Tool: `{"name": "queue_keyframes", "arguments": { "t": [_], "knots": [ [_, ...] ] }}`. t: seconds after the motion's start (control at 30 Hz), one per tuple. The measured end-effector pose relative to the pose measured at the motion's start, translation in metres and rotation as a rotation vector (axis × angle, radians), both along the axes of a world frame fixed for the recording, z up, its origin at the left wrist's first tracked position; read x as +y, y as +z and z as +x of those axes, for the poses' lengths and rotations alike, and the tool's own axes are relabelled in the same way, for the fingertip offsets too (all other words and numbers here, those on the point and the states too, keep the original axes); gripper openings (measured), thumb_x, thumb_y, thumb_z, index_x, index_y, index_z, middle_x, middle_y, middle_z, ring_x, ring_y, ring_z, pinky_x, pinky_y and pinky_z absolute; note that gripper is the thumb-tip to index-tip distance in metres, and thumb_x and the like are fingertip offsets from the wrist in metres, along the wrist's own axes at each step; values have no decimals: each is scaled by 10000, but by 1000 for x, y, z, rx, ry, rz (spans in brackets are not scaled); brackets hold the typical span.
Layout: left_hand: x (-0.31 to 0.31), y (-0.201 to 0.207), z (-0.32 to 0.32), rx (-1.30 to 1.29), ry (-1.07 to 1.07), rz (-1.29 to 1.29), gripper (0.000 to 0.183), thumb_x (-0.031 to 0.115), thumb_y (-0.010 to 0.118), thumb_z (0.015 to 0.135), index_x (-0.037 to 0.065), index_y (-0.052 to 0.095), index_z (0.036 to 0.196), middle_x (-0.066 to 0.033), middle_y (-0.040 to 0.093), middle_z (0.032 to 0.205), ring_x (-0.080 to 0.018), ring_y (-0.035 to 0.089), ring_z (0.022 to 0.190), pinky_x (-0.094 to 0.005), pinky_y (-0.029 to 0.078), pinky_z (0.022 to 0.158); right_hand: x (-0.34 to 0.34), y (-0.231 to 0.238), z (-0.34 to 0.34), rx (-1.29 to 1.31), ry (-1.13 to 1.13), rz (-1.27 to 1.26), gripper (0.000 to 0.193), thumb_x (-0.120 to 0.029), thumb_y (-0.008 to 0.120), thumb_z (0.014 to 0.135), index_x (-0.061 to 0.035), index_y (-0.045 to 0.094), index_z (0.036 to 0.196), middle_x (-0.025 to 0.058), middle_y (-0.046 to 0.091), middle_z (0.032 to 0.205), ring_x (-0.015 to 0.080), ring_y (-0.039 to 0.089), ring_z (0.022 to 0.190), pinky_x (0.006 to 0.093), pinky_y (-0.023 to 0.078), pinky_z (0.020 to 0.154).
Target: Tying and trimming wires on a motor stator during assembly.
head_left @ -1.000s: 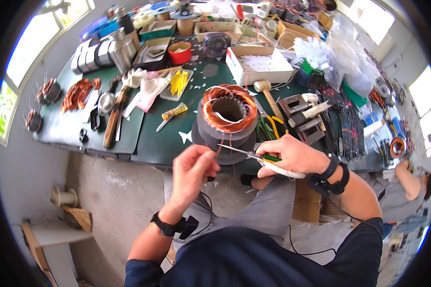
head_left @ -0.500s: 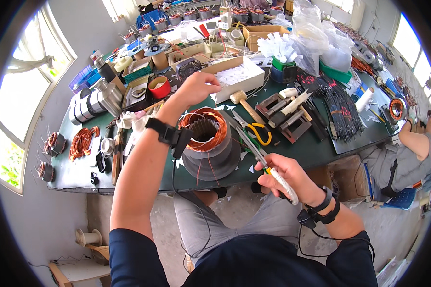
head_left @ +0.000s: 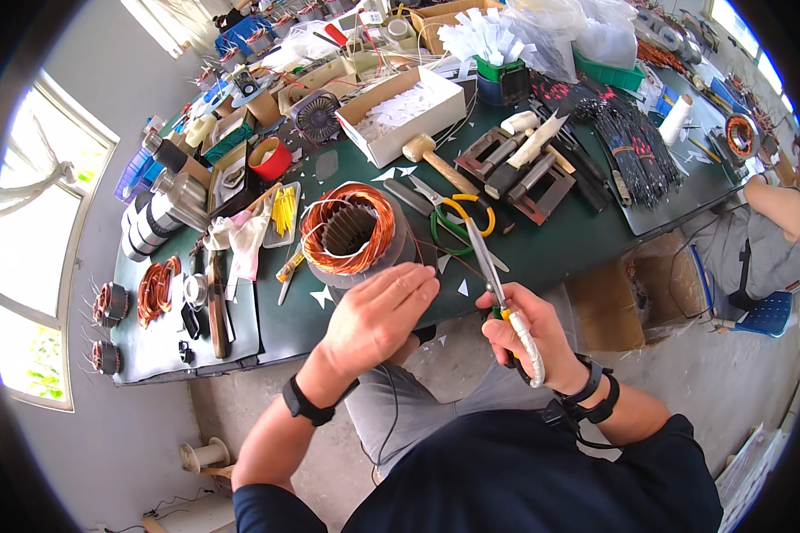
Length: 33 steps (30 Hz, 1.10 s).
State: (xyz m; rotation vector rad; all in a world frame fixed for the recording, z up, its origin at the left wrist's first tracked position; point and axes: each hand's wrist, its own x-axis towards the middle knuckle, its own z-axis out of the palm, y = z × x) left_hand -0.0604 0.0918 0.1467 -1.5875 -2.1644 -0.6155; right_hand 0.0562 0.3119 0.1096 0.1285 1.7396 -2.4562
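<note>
A stator wound with copper wire (head_left: 384,233) stands upright near the table's front edge, its slotted bore facing up. My left hand (head_left: 378,320) is in front of its lower side, palm down, fingers pressed together and pointing right. The thumb and whatever the fingers may hold are hidden. My right hand (head_left: 532,336), right of the stator, is closed on the handles of a pair of scissors (head_left: 482,253), one handle wrapped in white tape. The blades point up and away. Just beyond them lie yellow-handled scissors (head_left: 487,210) and a green-handled pair (head_left: 451,233).
A box of white paper pieces (head_left: 351,127) stands behind the stator. A mallet (head_left: 440,162) and metal clamping blocks (head_left: 516,173) lie right of it. Left are a tray of yellow strips (head_left: 284,209), copper coils (head_left: 157,291) and steel flasks (head_left: 180,200). Another person (head_left: 756,240) sits far right.
My left hand has come back from the paper box to the front of the stator. The right hand still holds the scissors, now more upright. The whole view has turned and shifted.
</note>
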Motion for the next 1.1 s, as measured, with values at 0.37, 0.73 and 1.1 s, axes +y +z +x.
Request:
{"name": "queue_keyframes", "arguments": {
  "t": [0.37, 0.73, 1.1],
  "knots": [
    [-55, -33, 36, -480, 596, 642, 147, -44, 672, 910, -32, 735, 1042, -115, 756, 1015, -195, 724, 979, -294, 556, 894, -9, -20, 2, 88, 76, 268, 420, -223, 815, 905, -7, 591, 1186, -52, 512, 825, 4, 447, 693, 186, 380, 607],
    [-32, 5, 24, -605, 565, 519, 74, -14, 679, 931, -25, 663, 1002, -53, 737, 875, -113, 717, 802, -239, 543, 736, -24, -35, -11, -29, 140, 65, 396, -160, 780, 927, -25, 580, 1241, -19, 556, 894, 30, 536, 639, 182, 449, 549],
    [-6, -7, 51, -283, 451, 162, 201, 21, 698, 894, 18, 656, 1091, -89, 711, 851, -264, 712, 781, -366, 557, 695, -44, -38, -13, -53, 147, 99, 373, -168, 804, 916, -44, 591, 1196, -80, 516, 795, -11, 433, 680, 193, 340, 575]
  ]
}}
